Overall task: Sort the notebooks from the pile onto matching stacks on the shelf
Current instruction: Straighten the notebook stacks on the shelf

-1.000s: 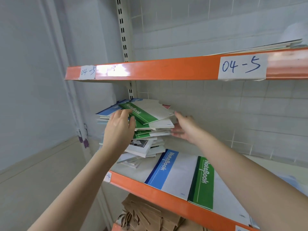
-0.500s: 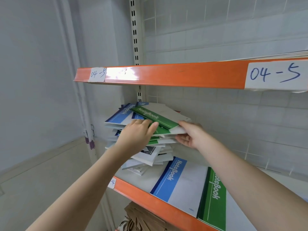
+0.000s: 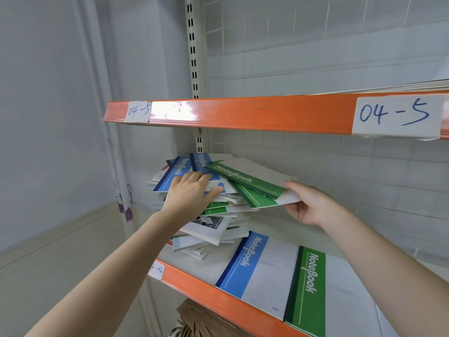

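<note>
Two hands, right hand (image 3: 307,206) pinching green notebooks (image 3: 252,188)

Both paper labels (image 3: 396,116) on the upper shelf's orange edge (image 3: 243,113) read "04-5". Below it, blue notebooks (image 3: 255,261) and green notebooks (image 3: 308,288) read "NoteBook".

**What you cannot see**

Your left hand (image 3: 192,193) hides part of the pile (image 3: 209,229). At 5 o'clock, the green notebook (image 3: 306,291) is cut off by the bottom edge. Small print on the blue notebook (image 3: 258,266) is unreadable.
</note>
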The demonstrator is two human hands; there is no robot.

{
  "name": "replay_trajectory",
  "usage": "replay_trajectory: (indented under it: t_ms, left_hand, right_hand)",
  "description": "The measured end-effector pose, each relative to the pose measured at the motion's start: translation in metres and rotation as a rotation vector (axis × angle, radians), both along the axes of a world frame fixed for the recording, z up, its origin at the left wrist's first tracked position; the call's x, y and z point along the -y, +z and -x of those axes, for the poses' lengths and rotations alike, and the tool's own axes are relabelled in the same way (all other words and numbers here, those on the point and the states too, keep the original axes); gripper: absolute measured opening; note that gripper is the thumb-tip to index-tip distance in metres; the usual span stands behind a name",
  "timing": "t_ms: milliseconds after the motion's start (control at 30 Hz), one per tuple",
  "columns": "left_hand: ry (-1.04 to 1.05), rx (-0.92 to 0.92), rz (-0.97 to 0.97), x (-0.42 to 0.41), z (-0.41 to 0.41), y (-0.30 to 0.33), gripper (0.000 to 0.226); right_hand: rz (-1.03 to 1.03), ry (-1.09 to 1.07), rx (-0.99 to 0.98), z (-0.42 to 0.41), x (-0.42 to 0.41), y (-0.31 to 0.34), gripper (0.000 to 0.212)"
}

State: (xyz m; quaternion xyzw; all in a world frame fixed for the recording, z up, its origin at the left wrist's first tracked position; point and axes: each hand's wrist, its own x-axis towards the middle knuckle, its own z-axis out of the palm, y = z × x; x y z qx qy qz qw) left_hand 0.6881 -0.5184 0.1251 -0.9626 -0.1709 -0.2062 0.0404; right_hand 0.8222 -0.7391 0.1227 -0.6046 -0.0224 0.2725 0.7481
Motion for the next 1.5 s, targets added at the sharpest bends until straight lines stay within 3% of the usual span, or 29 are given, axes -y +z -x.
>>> replay_trajectory:
  t_ms: [133, 267, 400, 533, 667, 833, 1033, 1167, 1267, 1367, 1500]
  left_hand:
    - [-0.046, -0.008, -0.175, 0.0, 0.003, -0.002, 0.057]
    - [-0.246, 0.193, -0.259, 0.004, 0.013, -0.005, 0.034]
    - [-0.351, 0.381, -0.35, 0.011, 0.024, -0.018, 0.033]
    - [-0.447, 0.541, -0.406, 0.034, 0.037, -0.033, 0.016]
    - [-0.527, 0.632, -0.444, 0.061, 0.049, -0.044, 0.023]
    - [-0.659, 0.749, -0.472, 0.095, 0.057, -0.043, 0.025]
    - [-0.457, 0.859, -0.333, 0.112, 0.068, -0.058, 0.012]
    - [-0.274, 0.734, -0.201, 0.103, 0.066, -0.078, 0.02]
    - [-0.365, 0.755, -0.237, 0.112, 0.065, -0.087, 0.012]
    - [-0.473, 0.86, -0.264, 0.141, 0.063, -0.09, 0.027]
    - [-0.562, 0.954, -0.235, 0.18, 0.061, -0.102, 0.023]
  right_hand:
    - [-0.005, 0.038, -0.012, 0.002, 0.0, 0.0, 0.012]
    - [-0.017, -0.005, 0.0, 0.004, -0.005, 0.0, 0.011]
    - [-0.098, 0.026, -0.04, 0.014, -0.005, -0.002, 0.01]
    - [-0.172, 0.166, -0.075, 0.03, 0.003, -0.004, 0.014]
    - [-0.178, 0.227, -0.071, 0.049, 0.018, -0.009, 0.01]
    - [-0.246, 0.152, -0.073, 0.07, 0.039, -0.015, 0.011]
    - [-0.347, 0.02, -0.168, 0.09, 0.08, -0.038, 0.008]
    - [-0.391, -0.051, -0.245, 0.101, 0.095, -0.054, 0.017]
    - [-0.387, -0.041, -0.29, 0.11, 0.101, -0.062, 0.019]
    - [-0.452, -0.038, -0.315, 0.12, 0.105, -0.066, 0.012]
    - [-0.529, -0.056, -0.299, 0.125, 0.11, -0.071, 0.021]
